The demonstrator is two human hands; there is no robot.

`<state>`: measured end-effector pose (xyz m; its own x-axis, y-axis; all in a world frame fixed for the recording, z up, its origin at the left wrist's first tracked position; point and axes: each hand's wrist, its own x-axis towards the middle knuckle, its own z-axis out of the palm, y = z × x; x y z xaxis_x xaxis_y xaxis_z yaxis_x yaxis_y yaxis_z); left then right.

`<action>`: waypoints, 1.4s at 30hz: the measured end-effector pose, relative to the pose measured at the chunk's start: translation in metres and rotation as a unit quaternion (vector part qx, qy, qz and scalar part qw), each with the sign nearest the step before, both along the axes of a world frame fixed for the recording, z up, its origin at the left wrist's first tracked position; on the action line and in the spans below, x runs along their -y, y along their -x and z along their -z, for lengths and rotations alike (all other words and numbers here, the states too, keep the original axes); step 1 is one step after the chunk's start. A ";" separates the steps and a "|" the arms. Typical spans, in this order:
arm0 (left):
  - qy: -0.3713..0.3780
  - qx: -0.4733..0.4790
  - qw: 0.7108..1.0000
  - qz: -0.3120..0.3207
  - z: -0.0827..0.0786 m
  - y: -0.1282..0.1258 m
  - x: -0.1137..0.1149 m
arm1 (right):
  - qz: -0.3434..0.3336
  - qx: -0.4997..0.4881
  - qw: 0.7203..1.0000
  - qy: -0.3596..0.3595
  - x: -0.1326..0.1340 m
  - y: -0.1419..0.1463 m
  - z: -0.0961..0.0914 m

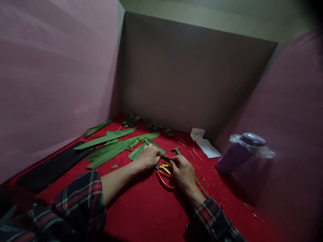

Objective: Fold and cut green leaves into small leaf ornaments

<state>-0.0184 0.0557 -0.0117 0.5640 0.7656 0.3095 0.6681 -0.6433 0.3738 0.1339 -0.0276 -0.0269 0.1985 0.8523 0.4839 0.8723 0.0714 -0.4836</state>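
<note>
A dark green leaf strip (166, 159) stretches between my two hands over the red cloth. My left hand (149, 156) is closed on its left end, beside a folded, cut leaf piece (136, 153). The fingers of my right hand (183, 172) pinch the strip's other end. Below them, partly covered by my right hand, lie pliers (163, 182) with one red and one yellow handle. A thin green strip (202, 187) runs along the cloth beside my right wrist, and a small bent strip (177, 151) lies just beyond that hand.
Broad green leaves (113, 154) spread at the left, with leafy sprigs (155, 126) behind. A black flat object (54, 166) lies far left. White papers (207, 148), thin sticks (196, 153) and a purple container (233, 156) with clear plastic stand right. Walls enclose three sides.
</note>
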 end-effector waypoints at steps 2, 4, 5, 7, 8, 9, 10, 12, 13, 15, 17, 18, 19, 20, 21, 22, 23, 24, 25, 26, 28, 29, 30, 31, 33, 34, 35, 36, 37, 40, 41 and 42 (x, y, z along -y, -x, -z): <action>0.010 -0.011 1.000 -0.004 0.002 -0.001 0.000 | -0.005 0.003 1.000 0.003 -0.001 0.000 0.000; 0.017 -0.008 1.000 -0.006 0.003 -0.001 -0.001 | -0.007 0.002 1.000 -0.004 -0.001 0.000 -0.001; 0.017 -0.003 1.000 -0.006 0.003 -0.001 -0.001 | -0.009 0.001 1.000 -0.013 -0.002 0.000 -0.001; 0.017 0.012 1.000 -0.007 0.003 0.000 -0.003 | -0.011 -0.003 1.000 -0.029 -0.003 -0.002 0.000; 0.015 0.018 1.000 -0.008 0.003 0.000 -0.003 | -0.012 -0.003 0.999 -0.032 -0.003 -0.002 0.000; 0.014 0.023 1.000 -0.008 0.004 0.000 -0.004 | -0.013 -0.003 0.999 -0.030 -0.003 -0.003 0.001; 0.013 0.025 1.000 -0.010 0.004 0.001 -0.004 | -0.012 -0.002 1.000 -0.022 -0.004 -0.004 0.002; 0.012 0.019 1.000 -0.012 0.004 0.001 -0.005 | -0.009 -0.004 1.000 0.003 -0.004 -0.005 0.005; 0.012 0.013 1.000 -0.012 0.004 0.001 -0.005 | -0.007 -0.005 1.000 0.014 -0.004 -0.005 0.006; 0.016 0.001 1.000 -0.010 0.004 0.001 -0.005 | -0.006 -0.011 1.000 0.025 -0.004 -0.005 0.006; 0.017 0.004 1.000 -0.006 0.003 0.001 -0.004 | -0.011 -0.018 1.000 0.019 -0.004 -0.004 0.005; 0.014 0.010 1.000 -0.004 0.002 0.001 -0.004 | -0.013 -0.021 1.000 0.013 -0.004 -0.004 0.005; 0.010 0.017 1.000 -0.004 0.001 0.001 -0.003 | -0.014 -0.022 1.000 0.009 -0.004 -0.003 0.004; 0.005 0.019 1.000 -0.006 0.000 0.001 -0.003 | -0.012 -0.022 1.000 0.009 -0.004 -0.003 0.003; 0.002 0.016 1.000 -0.008 -0.001 0.002 -0.002 | -0.008 -0.020 1.000 0.015 -0.004 -0.003 0.003; 0.004 0.006 1.000 -0.010 -0.002 0.002 -0.002 | -0.002 -0.016 1.000 0.025 -0.004 -0.003 0.003; 0.010 -0.008 1.000 -0.012 -0.003 0.002 -0.002 | 0.004 -0.012 0.999 0.035 -0.004 -0.003 0.003; 0.018 -0.021 1.000 -0.013 -0.004 0.002 -0.002 | 0.007 -0.009 0.999 0.042 -0.004 -0.003 0.003; 0.026 -0.028 0.999 -0.015 -0.004 0.002 -0.001 | 0.007 -0.008 0.999 0.045 -0.004 -0.003 0.003; 0.032 -0.030 0.999 -0.017 -0.004 0.002 -0.001 | 0.005 -0.009 0.999 0.041 -0.004 -0.003 0.003; 0.035 -0.017 0.999 -0.023 -0.005 0.003 -0.001 | -0.004 -0.013 1.000 0.018 -0.003 -0.003 0.002; 0.032 -0.010 0.999 -0.025 -0.005 0.003 -0.001 | -0.006 -0.013 1.000 0.005 -0.003 -0.003 0.001; 0.028 -0.006 0.999 -0.025 -0.005 0.003 -0.001 | -0.007 -0.012 1.000 -0.005 -0.003 -0.003 0.001; 0.025 -0.007 0.999 -0.024 -0.004 0.003 -0.001 | -0.005 -0.009 1.000 -0.008 -0.003 -0.003 0.001; 0.024 -0.023 0.999 -0.017 -0.004 0.003 0.000 | 0.002 -0.001 1.000 0.007 -0.004 -0.004 0.002; 0.025 -0.032 0.999 -0.014 -0.004 0.003 0.000 | 0.006 0.002 1.000 0.019 -0.004 -0.004 0.003; 0.026 -0.039 0.999 -0.011 -0.004 0.003 0.000 | 0.007 0.003 1.000 0.028 -0.004 -0.004 0.004; 0.026 -0.043 0.999 -0.011 -0.004 0.003 0.000 | 0.006 0.003 0.999 0.032 -0.004 -0.004 0.004; 0.024 -0.044 0.999 -0.012 -0.005 0.003 0.000 | 0.003 0.002 1.000 0.030 -0.004 -0.004 0.004; 0.014 -0.043 0.999 -0.020 -0.005 0.003 0.000 | -0.004 0.000 1.000 0.016 -0.003 -0.003 0.003; 0.011 -0.048 0.999 -0.020 -0.005 0.003 0.000 | 0.000 0.002 1.000 0.018 -0.002 -0.003 0.002; 0.009 -0.054 0.998 -0.020 -0.005 0.003 0.000 | 0.006 0.005 1.000 0.023 -0.002 -0.003 0.002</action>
